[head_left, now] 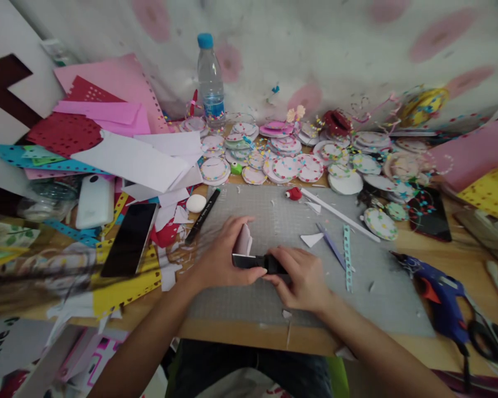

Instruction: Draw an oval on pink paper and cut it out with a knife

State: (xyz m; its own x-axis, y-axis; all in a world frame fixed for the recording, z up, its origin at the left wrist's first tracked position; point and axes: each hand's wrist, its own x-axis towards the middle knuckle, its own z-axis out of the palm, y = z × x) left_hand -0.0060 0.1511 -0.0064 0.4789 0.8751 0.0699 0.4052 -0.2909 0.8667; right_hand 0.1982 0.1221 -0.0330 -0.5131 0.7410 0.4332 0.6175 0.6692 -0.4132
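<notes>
Over the grey cutting mat [377, 298], my left hand [222, 257] is closed around a small folded white paper piece [243, 240], which stands on edge between thumb and fingers. My right hand [301, 273] grips a black handheld tool [269, 264] with a flat, pale-edged front part; its exact kind is unclear. The tool's front meets the lower edge of the paper, and my left thumb touches it. To the right of my hands lie a purple pointed tool [332, 246], a white paper scrap [312, 239] and a light-blue dotted strip [347, 258].
Many decorated paper discs [285, 167] line the back, beside a water bottle [211, 83]. Coloured papers [128, 155], a phone [129, 240] and a black marker [203, 215] occupy the left. A blue glue gun [442, 301] and scissors [485, 331] lie right.
</notes>
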